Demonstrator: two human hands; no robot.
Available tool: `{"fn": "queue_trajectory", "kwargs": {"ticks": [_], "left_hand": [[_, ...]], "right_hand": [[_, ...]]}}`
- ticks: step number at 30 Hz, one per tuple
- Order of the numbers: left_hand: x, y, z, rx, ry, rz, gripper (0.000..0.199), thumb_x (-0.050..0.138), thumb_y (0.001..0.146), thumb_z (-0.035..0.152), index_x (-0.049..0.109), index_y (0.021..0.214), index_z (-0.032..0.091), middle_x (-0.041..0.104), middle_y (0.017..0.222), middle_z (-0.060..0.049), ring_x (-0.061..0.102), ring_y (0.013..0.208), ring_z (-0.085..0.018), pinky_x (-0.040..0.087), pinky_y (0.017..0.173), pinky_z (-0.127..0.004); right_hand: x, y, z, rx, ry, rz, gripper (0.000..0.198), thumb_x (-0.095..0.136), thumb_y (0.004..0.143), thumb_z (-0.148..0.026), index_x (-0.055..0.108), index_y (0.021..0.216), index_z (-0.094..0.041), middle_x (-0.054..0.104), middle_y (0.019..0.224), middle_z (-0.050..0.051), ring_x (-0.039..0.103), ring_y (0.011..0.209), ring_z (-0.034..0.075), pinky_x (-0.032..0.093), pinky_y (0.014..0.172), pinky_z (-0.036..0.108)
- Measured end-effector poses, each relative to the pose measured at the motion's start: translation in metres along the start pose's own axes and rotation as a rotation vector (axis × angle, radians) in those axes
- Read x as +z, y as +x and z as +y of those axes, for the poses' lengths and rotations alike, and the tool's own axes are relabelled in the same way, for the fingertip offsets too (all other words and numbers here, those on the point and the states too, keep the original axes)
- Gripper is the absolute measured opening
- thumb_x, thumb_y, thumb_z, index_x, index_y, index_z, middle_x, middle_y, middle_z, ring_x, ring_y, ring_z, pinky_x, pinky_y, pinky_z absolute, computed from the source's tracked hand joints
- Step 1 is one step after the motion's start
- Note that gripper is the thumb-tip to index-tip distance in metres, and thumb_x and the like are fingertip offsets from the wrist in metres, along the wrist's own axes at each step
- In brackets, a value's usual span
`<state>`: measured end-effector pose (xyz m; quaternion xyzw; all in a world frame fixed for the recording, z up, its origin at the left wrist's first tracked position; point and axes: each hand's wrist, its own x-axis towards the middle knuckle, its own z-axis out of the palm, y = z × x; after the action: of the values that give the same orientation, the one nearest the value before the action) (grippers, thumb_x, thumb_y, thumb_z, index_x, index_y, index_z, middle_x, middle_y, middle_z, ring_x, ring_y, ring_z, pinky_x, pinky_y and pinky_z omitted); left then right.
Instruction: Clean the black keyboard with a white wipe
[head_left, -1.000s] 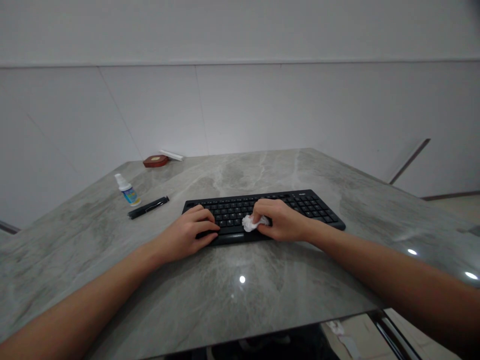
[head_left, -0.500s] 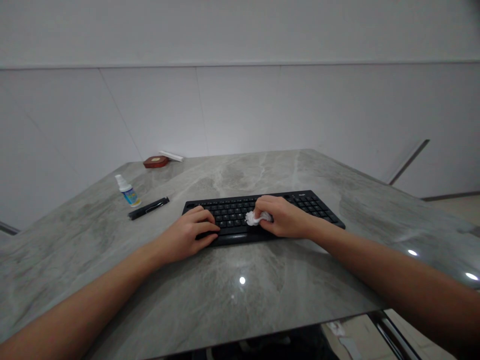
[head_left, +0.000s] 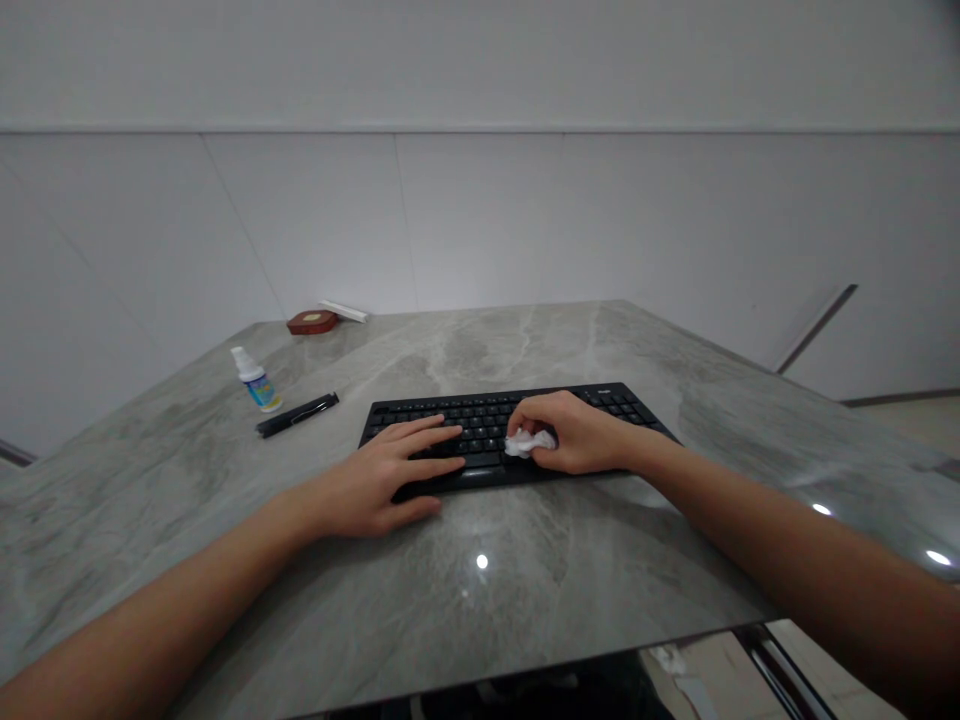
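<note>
A black keyboard point(head_left: 480, 437) lies on the grey marbled table in front of me. My left hand point(head_left: 394, 465) is spread over its left end, fingers stretched across the keys and thumb over the near edge. On the right side, my right hand point(head_left: 574, 432) pinches a crumpled white tissue point(head_left: 527, 443) against the keys right of the middle. Both hands cover part of the keys, and the fingertips of the right hand are partly hidden by the tissue.
Left of the keyboard are a black pen-like object point(head_left: 298, 414) and a white spray bottle point(head_left: 257, 380) with a blue label. A reddish-brown case point(head_left: 312, 322) and a white strip point(head_left: 344, 311) lie at the back left, near the white wall point(head_left: 480, 220). The table's front edge is close to me.
My left hand has spread its fingers and reached further right over the keys. My right hand has shifted slightly right with the tissue.
</note>
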<state>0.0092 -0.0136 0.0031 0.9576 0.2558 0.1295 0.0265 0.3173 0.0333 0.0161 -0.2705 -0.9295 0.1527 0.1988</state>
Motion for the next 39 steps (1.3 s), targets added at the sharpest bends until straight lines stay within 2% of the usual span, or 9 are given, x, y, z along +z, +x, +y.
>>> {"fn": "queue_trajectory", "kwargs": {"ticks": [4,7,11,20,23,30,34,39], "left_hand": [[0.004,-0.001,-0.002,-0.041,0.003,-0.099,0.061,0.062,0.095,0.035,0.037,0.151,0.032,0.027,0.161,-0.012,0.029,0.147,-0.036,0.031,0.113,-0.065],[0.006,-0.001,-0.004,-0.036,0.001,-0.089,0.060,0.060,0.097,0.032,0.036,0.151,0.033,0.027,0.161,-0.010,0.028,0.148,-0.034,0.029,0.115,-0.062],[0.006,-0.001,-0.005,-0.037,0.017,-0.103,0.060,0.058,0.098,0.031,0.032,0.152,0.035,0.024,0.162,-0.009,0.024,0.149,-0.033,0.027,0.117,-0.061],[0.005,-0.004,-0.012,-0.061,0.060,-0.228,0.066,0.050,0.101,0.045,0.016,0.156,0.037,0.011,0.165,-0.008,0.012,0.151,-0.034,0.019,0.118,-0.060],[0.004,-0.005,-0.015,-0.073,0.062,-0.217,0.070,0.052,0.099,0.049,0.014,0.157,0.036,0.011,0.165,-0.009,0.013,0.151,-0.035,0.019,0.118,-0.059],[0.000,-0.004,-0.017,-0.077,0.049,-0.238,0.077,0.055,0.095,0.055,0.013,0.157,0.036,0.010,0.165,-0.009,0.013,0.151,-0.036,0.016,0.118,-0.062],[0.000,-0.004,-0.016,-0.097,0.020,-0.252,0.077,0.054,0.095,0.057,0.014,0.157,0.037,0.009,0.165,-0.006,0.013,0.151,-0.037,0.015,0.118,-0.063],[-0.001,-0.003,-0.016,-0.126,0.003,-0.273,0.076,0.052,0.095,0.060,0.014,0.156,0.040,0.007,0.166,-0.003,0.011,0.151,-0.037,0.013,0.120,-0.061]], "right_hand": [[0.001,0.000,0.000,-0.063,-0.036,-0.004,0.029,0.058,0.064,-0.003,0.066,0.089,-0.016,0.067,0.083,0.004,0.060,0.075,0.016,0.045,0.071,0.027],[0.004,0.000,0.000,-0.085,-0.072,0.037,0.023,0.056,0.067,-0.003,0.063,0.084,-0.016,0.065,0.082,0.004,0.058,0.074,0.016,0.043,0.070,0.027],[0.008,0.000,-0.002,-0.113,-0.042,0.012,0.021,0.057,0.067,-0.003,0.062,0.082,-0.016,0.062,0.079,0.003,0.056,0.072,0.015,0.041,0.068,0.026],[0.008,0.000,-0.001,-0.093,-0.048,0.026,0.019,0.057,0.066,-0.003,0.061,0.079,-0.016,0.061,0.078,0.003,0.054,0.070,0.015,0.039,0.066,0.026],[0.006,0.000,-0.002,-0.102,-0.031,-0.005,0.019,0.057,0.065,-0.003,0.061,0.079,-0.016,0.062,0.078,0.003,0.055,0.071,0.015,0.040,0.067,0.025],[0.010,0.001,-0.002,-0.065,-0.063,0.030,0.018,0.057,0.067,-0.003,0.062,0.079,-0.015,0.061,0.078,0.003,0.054,0.071,0.015,0.039,0.066,0.026],[0.009,0.001,-0.001,-0.065,-0.055,-0.007,0.019,0.058,0.067,-0.003,0.063,0.081,-0.014,0.063,0.080,0.004,0.055,0.072,0.015,0.040,0.069,0.026],[0.008,0.000,-0.001,-0.014,-0.097,0.015,0.018,0.058,0.068,-0.003,0.063,0.081,-0.014,0.062,0.080,0.004,0.055,0.073,0.016,0.039,0.069,0.027]]}}
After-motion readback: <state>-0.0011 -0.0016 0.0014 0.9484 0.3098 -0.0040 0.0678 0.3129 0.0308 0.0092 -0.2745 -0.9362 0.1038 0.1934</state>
